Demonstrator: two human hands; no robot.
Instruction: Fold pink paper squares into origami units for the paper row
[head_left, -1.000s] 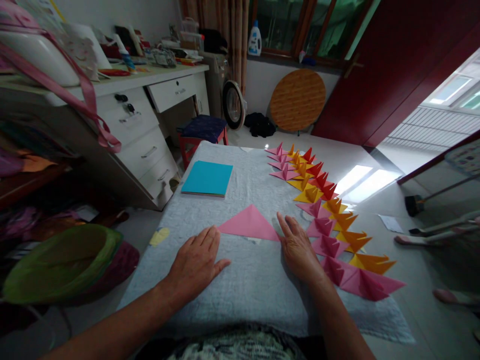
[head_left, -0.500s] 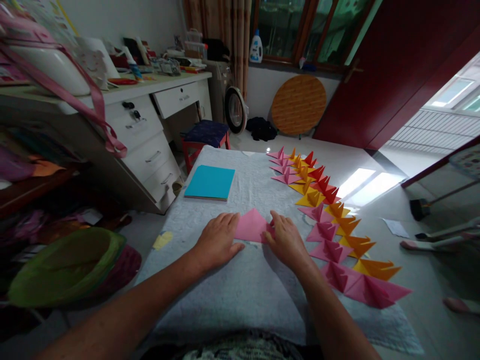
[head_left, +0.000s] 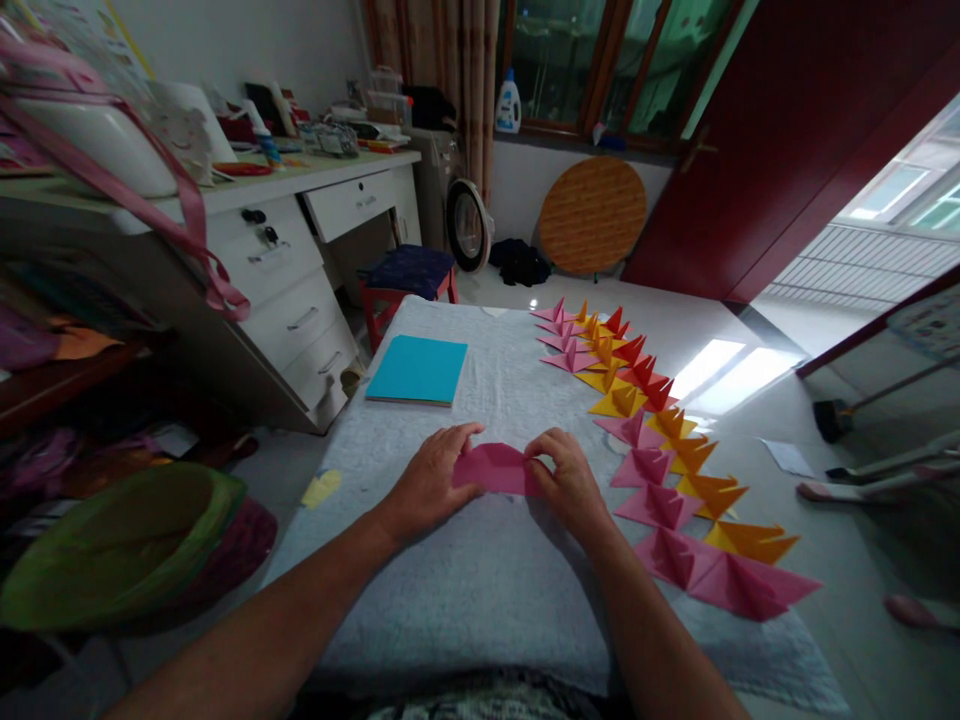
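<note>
A piece of pink origami paper [head_left: 493, 470] is held between my two hands, its upper edge curved and its lower edge near the cloth. My left hand [head_left: 435, 470] grips its left end, thumb below and fingers above. At the right end, my right hand [head_left: 566, 475] pinches the paper between thumb and fingers. Rows of folded paper cranes in pink [head_left: 660, 505], yellow [head_left: 690, 455] and red [head_left: 656, 383] stand to the right of my right hand. Beyond my left hand lies a stack of square paper [head_left: 418, 370], blue on top.
A pale cloth [head_left: 450, 600] covers the table. A small yellow scrap [head_left: 321, 489] lies near its left edge. On the left are a green basket [head_left: 120, 540] and a white desk [head_left: 292, 310]. A stool [head_left: 409, 272] stands behind the table.
The pink paper lay flat with a point at the top; now it is lifted and bent into a curve. Both hands have closed on its ends.
</note>
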